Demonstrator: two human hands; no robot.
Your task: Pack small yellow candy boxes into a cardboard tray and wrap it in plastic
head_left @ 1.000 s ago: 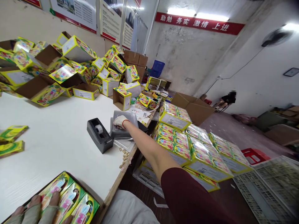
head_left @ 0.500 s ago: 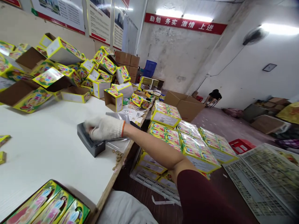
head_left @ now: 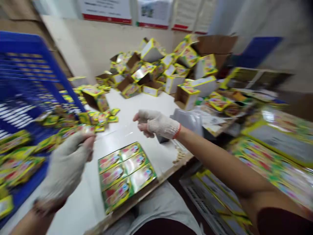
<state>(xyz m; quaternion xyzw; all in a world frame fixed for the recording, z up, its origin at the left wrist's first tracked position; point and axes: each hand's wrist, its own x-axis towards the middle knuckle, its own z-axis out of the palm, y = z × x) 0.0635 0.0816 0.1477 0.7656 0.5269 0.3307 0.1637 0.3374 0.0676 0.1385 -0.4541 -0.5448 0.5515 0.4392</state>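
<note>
Both my hands wear white knit gloves and hover above the white table (head_left: 146,107). My right hand (head_left: 156,123) is pinched shut over the table's middle. My left hand (head_left: 67,164), blurred by motion, is raised at the lower left with its fingertips pinched together. A thin shiny strip of clear tape (head_left: 114,133) seems to stretch between the two hands. Below them lies a flat tray of yellow-green packs (head_left: 126,171) near the table's front edge. The dark tape dispenser (head_left: 161,139) is mostly hidden behind my right wrist.
A blue plastic crate (head_left: 26,68) with loose yellow-green packs fills the left. A heap of open yellow boxes (head_left: 156,70) lies at the back of the table. Wrapped stacks of packs (head_left: 274,153) stand off the table's right edge.
The view swung left and down. My right hand left the tape dispenser and rose toward the middle. My left hand came up off the tray of packs.
</note>
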